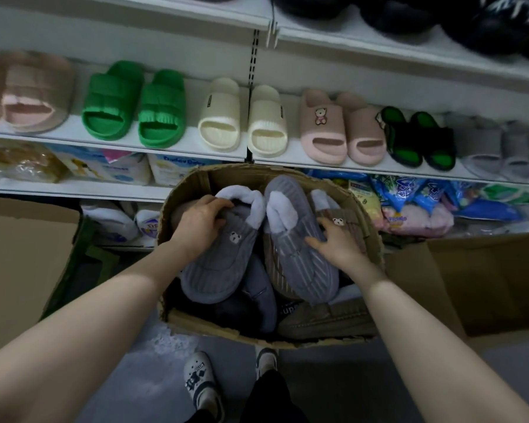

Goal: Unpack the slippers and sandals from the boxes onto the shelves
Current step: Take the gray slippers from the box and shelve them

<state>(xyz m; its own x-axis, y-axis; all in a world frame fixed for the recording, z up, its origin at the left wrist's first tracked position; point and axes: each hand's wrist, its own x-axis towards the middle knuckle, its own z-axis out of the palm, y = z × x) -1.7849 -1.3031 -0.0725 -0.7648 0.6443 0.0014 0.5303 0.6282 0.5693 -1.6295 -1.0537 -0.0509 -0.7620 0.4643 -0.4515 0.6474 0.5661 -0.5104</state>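
Grey slipper (217, 264) with white fleece lining and a small bear patch lay on top of the pile in the open box (180, 190), toe toward the person. Left hand (200, 222) gripped it near the collar, fingers (223, 206) curled over the edge of the opening. A second grey slipper (300, 254) lay sole-up just beside it, touching. Right hand (338, 244) rested on that sole's right edge, fingers spread and mostly straight, touching a brown slipper (341, 218) with a bear patch wedged against the box's right wall; cannot tell whether the thumb hooked under anything. More slippers sat lower in the box: a dark blue one (257, 297) near the middle, a tan one (327, 320) along the near wall. Box stood on the floor in front of the shelf (165, 145). On that shelf, pairs in a row, left to right: pink slides (34, 96), green slides (132, 108), cream slides (242, 117), pink bear slides (339, 126), black-green sandals (419, 138), grey slippers (501, 148), blurred. Dark shoes (409, 16) sat on the shelf above. Packaged goods (425, 203) filled the shelf below. Flattened cardboard (486, 285) lay to the right of the box, more to the left. The person's feet in white clogs (202, 383) showed below the box.
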